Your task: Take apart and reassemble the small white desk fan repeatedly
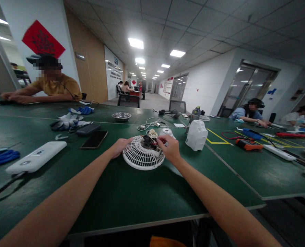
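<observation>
A round white fan grille (142,158) lies on the green table, with a dark motor and thin wires (150,141) at its centre. My left hand (120,147) grips the grille's left rim, fingers closed on it. Over the right side of the motor is my right hand (169,147), its thumb and fingers pinched together at the wires; what sits between the fingertips is too small to make out. Just behind the grille are a small white vented cover (167,133) and a white cable (152,124).
A white plastic housing (196,135) stands right of the grille. To the left lie a phone (94,140), a dark case (88,129), gloves (67,122) and a white power strip (36,157). A metal bowl (121,116) sits behind; an orange meter (248,144) is at right. People sit across the table.
</observation>
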